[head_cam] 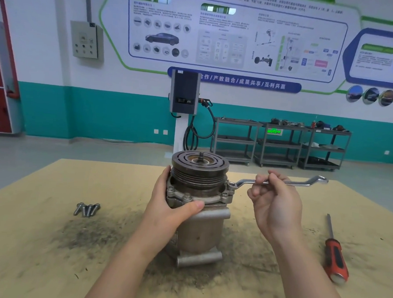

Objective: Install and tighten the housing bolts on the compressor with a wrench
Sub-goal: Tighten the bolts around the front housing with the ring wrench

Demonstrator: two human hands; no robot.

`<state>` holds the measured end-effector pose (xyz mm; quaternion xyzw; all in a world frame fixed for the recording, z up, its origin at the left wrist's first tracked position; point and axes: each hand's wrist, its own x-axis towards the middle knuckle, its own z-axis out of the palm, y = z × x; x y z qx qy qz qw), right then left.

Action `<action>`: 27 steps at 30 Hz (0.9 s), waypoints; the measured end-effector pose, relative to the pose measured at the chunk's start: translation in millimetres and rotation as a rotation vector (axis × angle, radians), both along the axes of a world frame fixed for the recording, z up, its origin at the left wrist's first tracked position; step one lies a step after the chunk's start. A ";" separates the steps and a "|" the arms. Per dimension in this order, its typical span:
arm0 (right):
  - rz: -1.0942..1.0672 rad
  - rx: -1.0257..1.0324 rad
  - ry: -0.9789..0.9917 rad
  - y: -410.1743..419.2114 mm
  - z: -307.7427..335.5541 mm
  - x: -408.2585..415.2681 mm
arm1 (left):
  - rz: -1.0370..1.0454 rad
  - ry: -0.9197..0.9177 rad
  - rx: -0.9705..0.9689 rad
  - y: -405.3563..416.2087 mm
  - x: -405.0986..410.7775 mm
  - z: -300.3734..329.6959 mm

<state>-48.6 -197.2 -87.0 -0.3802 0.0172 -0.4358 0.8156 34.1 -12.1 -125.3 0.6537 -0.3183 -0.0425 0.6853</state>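
Single head-worn wide-angle view, looking forward and slightly down over the tabletop; close to both forearms, far wall across the top.

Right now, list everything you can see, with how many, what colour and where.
compressor: one, grey metal, upright mid-table
wrench: one, silver, ring end on a right-side housing bolt
loose bolts: about four, silver, table left
screwdriver: one, red-black handle, table right
table: one, tan, dirt-smeared
carts: three, dark grey, back wall
charger: one, grey, back wall
left hand: grips compressor
right hand: holds wrench shaft
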 end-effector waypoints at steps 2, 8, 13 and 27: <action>0.034 0.017 0.003 -1.6 1.5 2.9 | -0.006 0.000 -0.009 0.4 -0.6 0.8; 0.268 0.122 0.202 -20.1 18.5 23.0 | -0.025 -0.024 -0.033 -1.8 2.1 -2.9; 0.367 0.025 0.408 -24.5 32.8 44.0 | -0.019 -0.034 -0.044 -3.2 4.2 -5.4; 0.044 0.052 0.045 -4.9 -9.1 -5.9 | -0.035 -0.031 -0.092 -3.4 3.0 -5.5</action>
